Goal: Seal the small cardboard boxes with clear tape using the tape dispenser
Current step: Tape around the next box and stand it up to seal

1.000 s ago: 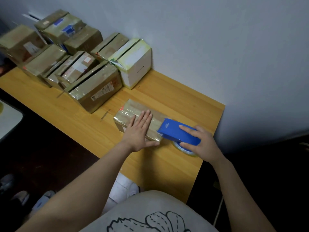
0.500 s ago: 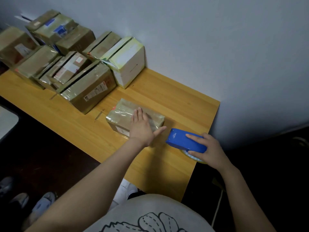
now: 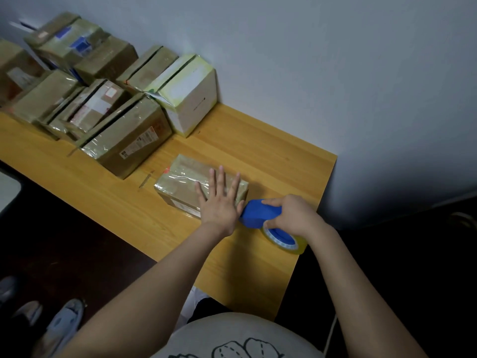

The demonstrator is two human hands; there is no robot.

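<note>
The wooden table [image 3: 271, 151] ran from the far left toward you, its right end stopping beside the pale wall [image 3: 335, 73]. A crowd of taped boxes [image 3: 124, 140] filled its far left part, packed side by side, with a white box [image 3: 192, 102] at the right end of that group, against the wall.

Apart from them, nearer you and toward the right end of the table, lay the small cardboard box [image 3: 180, 182], flat on the wood and glossy with tape across its top.

Your left hand [image 3: 219, 205] lay flat on the right part of that box, fingers straight and spread, palm down. Your right hand [image 3: 291, 215] was just to the right of it, fingers curled round the blue tape dispenser [image 3: 258, 211]. The dispenser's front end pointed left at the box's near right corner; the left hand hid whether it touched the cardboard.

The roll of clear tape [image 3: 286, 241] hung under your right hand, on the dispenser's near side.

A pair of shoes [image 3: 62, 321] sat on the dark floor at the near left.
</note>
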